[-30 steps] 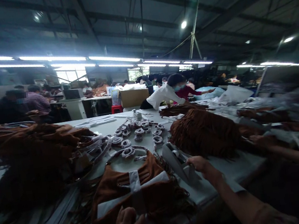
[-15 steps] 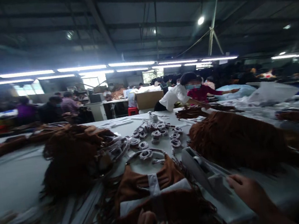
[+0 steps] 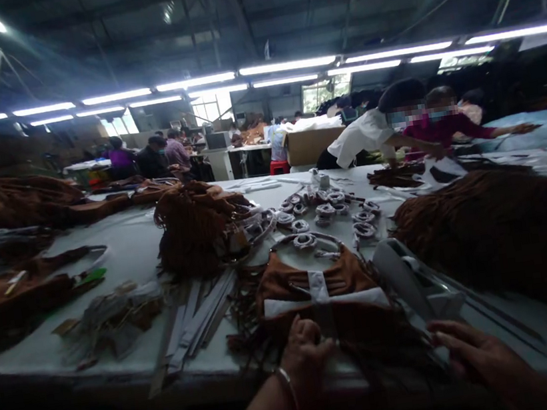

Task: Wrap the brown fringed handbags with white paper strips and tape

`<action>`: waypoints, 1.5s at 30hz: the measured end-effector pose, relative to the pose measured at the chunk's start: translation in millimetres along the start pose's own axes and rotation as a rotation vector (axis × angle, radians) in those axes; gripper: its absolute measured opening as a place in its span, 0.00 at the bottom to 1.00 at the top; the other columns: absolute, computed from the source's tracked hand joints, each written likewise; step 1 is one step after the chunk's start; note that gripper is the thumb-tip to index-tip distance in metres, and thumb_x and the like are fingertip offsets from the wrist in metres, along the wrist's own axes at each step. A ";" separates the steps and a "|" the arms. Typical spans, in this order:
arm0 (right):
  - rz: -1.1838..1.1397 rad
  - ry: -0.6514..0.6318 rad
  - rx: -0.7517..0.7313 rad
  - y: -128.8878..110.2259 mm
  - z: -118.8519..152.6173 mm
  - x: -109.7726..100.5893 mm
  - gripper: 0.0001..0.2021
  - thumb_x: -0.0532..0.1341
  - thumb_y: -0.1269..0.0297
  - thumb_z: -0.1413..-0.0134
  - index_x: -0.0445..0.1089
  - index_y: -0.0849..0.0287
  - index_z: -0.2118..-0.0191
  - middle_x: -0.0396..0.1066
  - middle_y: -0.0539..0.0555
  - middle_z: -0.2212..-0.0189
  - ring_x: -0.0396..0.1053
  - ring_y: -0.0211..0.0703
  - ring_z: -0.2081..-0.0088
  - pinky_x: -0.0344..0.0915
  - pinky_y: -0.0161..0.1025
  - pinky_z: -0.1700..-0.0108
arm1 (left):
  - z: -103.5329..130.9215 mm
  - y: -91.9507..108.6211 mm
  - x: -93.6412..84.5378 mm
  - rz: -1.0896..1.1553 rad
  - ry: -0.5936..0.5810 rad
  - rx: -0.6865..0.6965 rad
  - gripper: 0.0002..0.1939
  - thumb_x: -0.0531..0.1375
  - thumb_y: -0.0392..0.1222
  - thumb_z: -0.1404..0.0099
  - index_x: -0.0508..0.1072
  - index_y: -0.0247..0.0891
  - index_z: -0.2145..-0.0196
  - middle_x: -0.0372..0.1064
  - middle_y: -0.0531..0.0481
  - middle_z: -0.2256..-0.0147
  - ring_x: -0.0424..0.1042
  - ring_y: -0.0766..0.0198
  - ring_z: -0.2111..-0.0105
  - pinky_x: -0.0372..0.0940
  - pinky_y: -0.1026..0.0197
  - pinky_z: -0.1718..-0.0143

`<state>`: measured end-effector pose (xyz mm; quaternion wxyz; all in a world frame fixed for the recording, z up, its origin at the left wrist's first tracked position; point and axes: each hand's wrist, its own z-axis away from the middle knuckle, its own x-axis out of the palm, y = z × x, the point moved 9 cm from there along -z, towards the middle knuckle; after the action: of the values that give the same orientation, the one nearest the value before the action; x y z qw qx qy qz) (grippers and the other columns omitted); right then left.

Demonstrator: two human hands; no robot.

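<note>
A brown fringed handbag (image 3: pixel 274 285) lies in front of me, its ring-like handle pointing away. White paper (image 3: pixel 361 297) lies across it, and a pale strip (image 3: pixel 318 286) runs over its middle. Curled fingers of my left hand (image 3: pixel 305 352) rest on the bag's near part, beside the strip's lower end. To the right of the bag stands a grey tape dispenser (image 3: pixel 404 275). Just in front of it is my right hand (image 3: pixel 474 350), thumb and fingers pinched together near the bag's right fringe. What that pinch holds is too dark and blurred to tell.
Brown fringed piles stand left (image 3: pixel 187 236) and right (image 3: pixel 478 232). Beyond the bag lie several wrapped coiled straps (image 3: pixel 325 211). White strips (image 3: pixel 202 315) and a heap of tags (image 3: pixel 111 317) are at left. Across the table, a person in white (image 3: pixel 360 136) leans over beside another.
My view has swung left, so the scene sits further right in it. My right hand has moved from beside the dispenser toward the bag and nearer me. My left hand stays on the bag.
</note>
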<state>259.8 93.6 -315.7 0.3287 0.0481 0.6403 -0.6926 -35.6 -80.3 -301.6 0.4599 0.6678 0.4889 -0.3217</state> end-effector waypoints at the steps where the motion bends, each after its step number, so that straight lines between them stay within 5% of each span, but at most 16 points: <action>1: -0.215 -0.133 0.047 -15.8 13.1 29.4 0.22 0.62 0.46 0.48 0.76 0.47 0.49 0.78 0.59 0.52 0.69 0.41 0.80 0.65 0.41 0.80 | 0.1 2.8 -2.6 -0.002 -0.003 0.013 0.08 0.63 0.40 0.34 0.79 0.49 0.58 0.61 0.51 0.62 0.61 0.61 0.58 0.56 0.43 0.39; 3: -0.449 -0.407 0.112 -55.0 39.7 89.0 0.32 0.65 0.50 0.49 0.64 0.43 0.37 0.72 0.58 0.42 0.68 0.34 0.80 0.60 0.35 0.82 | 0.1 6.5 -6.5 -0.006 0.004 0.032 0.08 0.63 0.40 0.34 0.79 0.50 0.57 0.61 0.51 0.62 0.60 0.61 0.58 0.55 0.43 0.39; 6: -0.564 -0.642 0.228 -94.7 64.9 154.5 0.44 0.69 0.59 0.56 0.54 0.46 0.32 0.79 0.56 0.56 0.64 0.31 0.84 0.56 0.31 0.84 | 0.8 9.3 -7.3 0.001 0.002 0.052 0.10 0.65 0.43 0.35 0.78 0.51 0.55 0.59 0.53 0.65 0.59 0.61 0.61 0.54 0.43 0.39; 9: -0.613 -0.689 0.330 -103.7 65.6 191.2 0.45 0.66 0.67 0.60 0.55 0.53 0.33 0.76 0.48 0.72 0.57 0.28 0.86 0.51 0.27 0.84 | 1.2 10.2 -6.3 0.016 -0.004 0.063 0.12 0.67 0.50 0.38 0.78 0.50 0.56 0.58 0.53 0.66 0.59 0.61 0.62 0.54 0.43 0.39; 13: -0.634 -0.686 0.357 -99.9 52.4 213.4 0.43 0.62 0.71 0.64 0.57 0.55 0.36 0.70 0.43 0.77 0.54 0.27 0.86 0.49 0.25 0.84 | 0.8 9.2 -6.1 0.018 0.003 0.047 0.12 0.68 0.54 0.39 0.79 0.46 0.61 0.59 0.52 0.66 0.60 0.60 0.60 0.54 0.44 0.40; 19: -0.479 -0.671 0.275 -96.7 44.6 221.6 0.42 0.58 0.70 0.66 0.58 0.55 0.37 0.65 0.41 0.81 0.56 0.30 0.86 0.49 0.27 0.84 | 0.7 9.0 -5.8 0.029 0.019 0.053 0.05 0.67 0.47 0.36 0.78 0.45 0.64 0.67 0.50 0.57 0.63 0.58 0.52 0.49 0.43 0.36; 25: -0.433 -0.628 0.177 -87.4 35.6 227.3 0.42 0.57 0.70 0.65 0.58 0.57 0.36 0.71 0.44 0.77 0.61 0.33 0.84 0.55 0.29 0.83 | -0.8 11.5 -2.3 0.031 -0.088 0.105 0.10 0.66 0.51 0.35 0.77 0.48 0.58 0.72 0.52 0.55 0.63 0.58 0.52 0.47 0.44 0.35; 27: -0.301 -0.555 0.053 -87.4 26.2 222.9 0.41 0.56 0.71 0.66 0.61 0.57 0.37 0.78 0.51 0.66 0.72 0.39 0.75 0.67 0.34 0.75 | -1.1 10.1 -0.6 0.033 -0.106 0.096 0.11 0.66 0.51 0.35 0.77 0.49 0.56 0.73 0.54 0.56 0.63 0.58 0.52 0.47 0.45 0.35; 29: -0.060 -0.435 -0.166 -97.4 18.2 211.9 0.38 0.55 0.74 0.65 0.66 0.59 0.40 0.77 0.58 0.50 0.77 0.47 0.55 0.73 0.40 0.56 | -1.6 8.1 0.9 0.051 -0.101 0.084 0.11 0.66 0.49 0.35 0.77 0.50 0.55 0.74 0.55 0.55 0.63 0.58 0.52 0.46 0.45 0.35; 31: 0.224 -0.329 -0.335 -108.6 16.5 200.4 0.36 0.56 0.75 0.58 0.65 0.61 0.38 0.75 0.62 0.46 0.73 0.50 0.46 0.69 0.43 0.45 | -2.1 6.5 2.3 0.063 -0.092 0.079 0.08 0.64 0.47 0.33 0.77 0.51 0.56 0.74 0.56 0.56 0.63 0.59 0.53 0.45 0.46 0.35; 34: 0.551 -0.200 -0.398 -119.7 16.9 179.4 0.32 0.54 0.74 0.45 0.58 0.64 0.33 0.79 0.65 0.56 0.78 0.53 0.55 0.70 0.44 0.52 | -2.3 6.0 2.4 0.054 -0.085 0.084 0.06 0.62 0.44 0.31 0.78 0.49 0.57 0.75 0.53 0.58 0.64 0.59 0.54 0.45 0.46 0.35; 37: 0.659 -0.112 -0.525 -143.1 23.1 163.7 0.22 0.50 0.69 0.36 0.67 0.63 0.39 0.78 0.65 0.53 0.76 0.52 0.53 0.68 0.44 0.51 | -1.9 7.4 1.7 0.042 -0.089 0.098 0.08 0.64 0.43 0.32 0.78 0.49 0.55 0.74 0.52 0.59 0.64 0.59 0.53 0.44 0.45 0.34; 41: 0.707 -0.050 -0.665 -167.4 26.5 164.9 0.16 0.54 0.65 0.36 0.72 0.60 0.47 0.74 0.61 0.51 0.70 0.53 0.49 0.63 0.47 0.45 | -1.8 5.1 5.1 0.033 -0.068 0.090 0.07 0.62 0.44 0.30 0.78 0.51 0.56 0.74 0.54 0.62 0.64 0.60 0.54 0.43 0.46 0.34; 45: 0.830 0.012 -0.661 -171.5 10.3 178.0 0.23 0.65 0.62 0.44 0.70 0.60 0.43 0.72 0.62 0.51 0.67 0.58 0.48 0.59 0.49 0.46 | -0.8 1.5 11.1 0.039 -0.042 0.094 0.07 0.62 0.46 0.30 0.77 0.53 0.55 0.74 0.55 0.61 0.64 0.61 0.56 0.45 0.47 0.35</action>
<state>36.1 7.8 -253.9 0.5690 0.1954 0.7534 -0.2654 -30.6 -75.7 -310.7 0.4443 0.6913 0.4501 -0.3494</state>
